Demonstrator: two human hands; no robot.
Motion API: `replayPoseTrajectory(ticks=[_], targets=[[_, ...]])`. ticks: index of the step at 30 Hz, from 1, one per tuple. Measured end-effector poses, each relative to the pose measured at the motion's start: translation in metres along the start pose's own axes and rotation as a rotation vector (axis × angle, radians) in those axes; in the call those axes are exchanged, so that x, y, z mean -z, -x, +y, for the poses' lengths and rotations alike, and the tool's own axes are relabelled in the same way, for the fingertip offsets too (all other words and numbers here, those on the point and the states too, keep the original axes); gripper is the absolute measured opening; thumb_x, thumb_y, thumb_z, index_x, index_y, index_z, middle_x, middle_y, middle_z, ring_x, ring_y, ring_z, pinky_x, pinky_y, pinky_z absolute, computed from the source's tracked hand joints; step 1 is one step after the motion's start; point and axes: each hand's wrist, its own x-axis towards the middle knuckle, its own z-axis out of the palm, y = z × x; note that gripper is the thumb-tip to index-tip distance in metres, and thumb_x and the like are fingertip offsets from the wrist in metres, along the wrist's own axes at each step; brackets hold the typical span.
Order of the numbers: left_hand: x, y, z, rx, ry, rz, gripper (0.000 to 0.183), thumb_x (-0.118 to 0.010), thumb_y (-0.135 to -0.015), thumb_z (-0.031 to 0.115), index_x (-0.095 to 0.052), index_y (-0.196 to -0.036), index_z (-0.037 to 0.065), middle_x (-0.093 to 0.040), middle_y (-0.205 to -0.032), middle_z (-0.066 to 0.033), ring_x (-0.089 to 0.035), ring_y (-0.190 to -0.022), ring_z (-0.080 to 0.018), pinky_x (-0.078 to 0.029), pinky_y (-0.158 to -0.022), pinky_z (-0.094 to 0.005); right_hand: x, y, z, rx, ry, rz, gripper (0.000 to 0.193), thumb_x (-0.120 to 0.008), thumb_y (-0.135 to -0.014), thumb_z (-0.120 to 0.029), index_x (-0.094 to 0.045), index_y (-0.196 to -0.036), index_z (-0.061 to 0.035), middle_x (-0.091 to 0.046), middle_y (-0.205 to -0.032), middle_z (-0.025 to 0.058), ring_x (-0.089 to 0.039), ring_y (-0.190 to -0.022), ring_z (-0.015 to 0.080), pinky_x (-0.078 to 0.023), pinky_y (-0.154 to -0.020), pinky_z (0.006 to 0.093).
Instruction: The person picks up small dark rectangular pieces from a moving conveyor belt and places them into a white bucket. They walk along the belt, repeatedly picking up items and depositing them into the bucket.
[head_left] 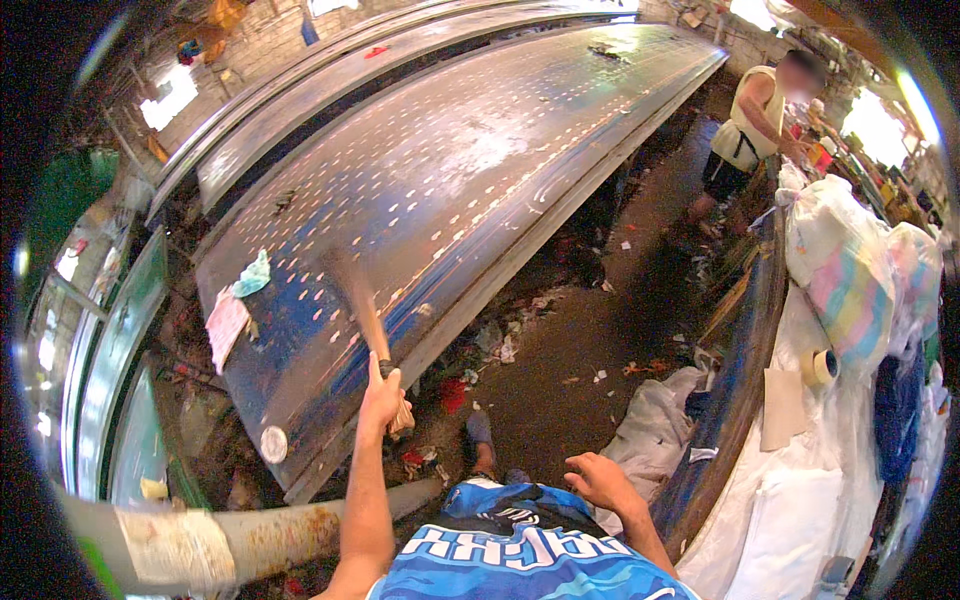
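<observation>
Scraps [229, 328] lie on the table [318, 392], left of the left hand's [379, 396] tool [371, 322].

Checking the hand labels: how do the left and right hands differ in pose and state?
Grip: the left hand is closed around a wooden-handled tool; the right hand shows nothing held, fingers loosely bent.
Position: the left hand is extended by the long table's edge; the right hand is close to the blue shirt.
Shared: both are bare.
</observation>
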Motion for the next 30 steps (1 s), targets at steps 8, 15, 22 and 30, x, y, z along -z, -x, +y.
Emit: replayPoseTrajectory(ticks=[8,15,22,30], targets=[[0.027,-0.073,0.101,-0.409,-0.771,-0.448,0.073,-0.062,-0.104,0.049,-0.034,-0.169,0.029,-0.053,-0.159,-0.0228,-0.052,-0.145,-0.0455,-0.042,-0.121,-0.0502,0.019,-0.160,-0.028,0.069,-0.043,0.022,0.035,-0.070,-0.101,-0.029,-0.071,-0.125,-0.0037,-0.073,-0.122,0.0207,-0.069,-0.115,0.0403,-0.056,-0.100,0.0479],[0.091,-0.214,0.059,-0.101,0.079,0.239,0.075,-0.063,-0.109,0.031,-0.022,-0.172,0.034,-0.058,-0.072,-0.0035,-0.058,-0.054,-0.0163,-0.053,-0.050,-0.0363,0.039,-0.273,-0.054,0.067,-0.024,-0.047,0.037,-0.070,-0.101,-0.029,-0.071,-0.127,-0.0031,-0.072,-0.123,0.0200,-0.068,-0.117,0.0390,-0.055,-0.102,0.0467],[0.008,-0.212,0.069,-0.391,-0.522,-0.281,0.070,-0.058,-0.108,0.039,-0.026,-0.170,0.036,-0.068,-0.091,-0.0184,-0.072,-0.075,-0.0343,-0.061,-0.071,-0.0496,0.045,-0.327,-0.065,0.066,0.009,-0.141,0.037,-0.070,-0.101,-0.029,-0.071,-0.126,-0.0023,-0.073,-0.119,0.0206,-0.069,-0.115,0.0400,-0.055,-0.100,0.0482],[0.026,-0.246,0.096,-0.496,-0.568,0.210,0.070,-0.057,-0.110,0.035,-0.024,-0.171,0.028,-0.071,-0.092,-0.0215,-0.073,-0.079,-0.0405,-0.060,-0.074,-0.0531,0.070,-0.344,-0.031,-0.067,-0.067,-0.055,0.036,-0.069,-0.101,-0.028,-0.071,-0.125,-0.0011,-0.073,-0.121,0.0210,-0.069,-0.114,0.0403,-0.055,-0.100,0.0478]])
